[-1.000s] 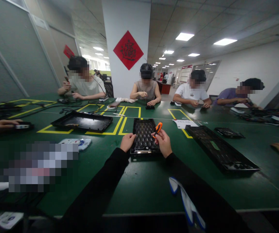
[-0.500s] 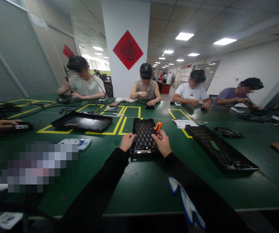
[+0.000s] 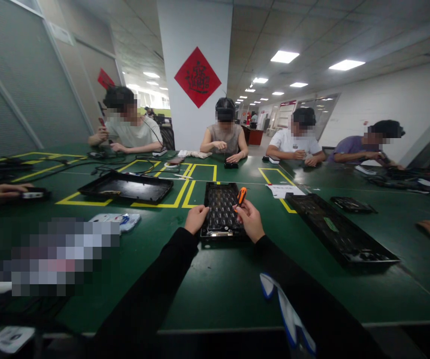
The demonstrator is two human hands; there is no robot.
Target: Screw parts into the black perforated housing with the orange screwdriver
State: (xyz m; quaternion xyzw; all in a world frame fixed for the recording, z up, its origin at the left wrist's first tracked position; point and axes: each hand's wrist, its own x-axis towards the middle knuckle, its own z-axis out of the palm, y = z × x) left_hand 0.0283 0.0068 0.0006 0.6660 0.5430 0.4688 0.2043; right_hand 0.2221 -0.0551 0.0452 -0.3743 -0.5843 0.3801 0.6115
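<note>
In front of me on the green table lies a black case (image 3: pixel 220 212), its inside covered with rows of small slots, with a pale metallic piece near its front edge. My left hand (image 3: pixel 197 219) is closed on the case's left rim. Between the fingers of my right hand (image 3: pixel 251 222) is a screwdriver (image 3: pixel 241 197) with an orange and black handle, held over the case's right side. The handle points up and its tip is hidden.
A shallow black tray (image 3: pixel 132 187) lies at left beyond a plastic packet (image 3: pixel 127 222). To the right stands a long black tray (image 3: pixel 340 229), with a small black part (image 3: pixel 351 204) behind it. Cables (image 3: pixel 31 172) run across the left. Several people sit around the table.
The screwdriver handle has turned more upright in my right hand, and those fingers have shifted slightly around it. My left hand and the case stay in place.
</note>
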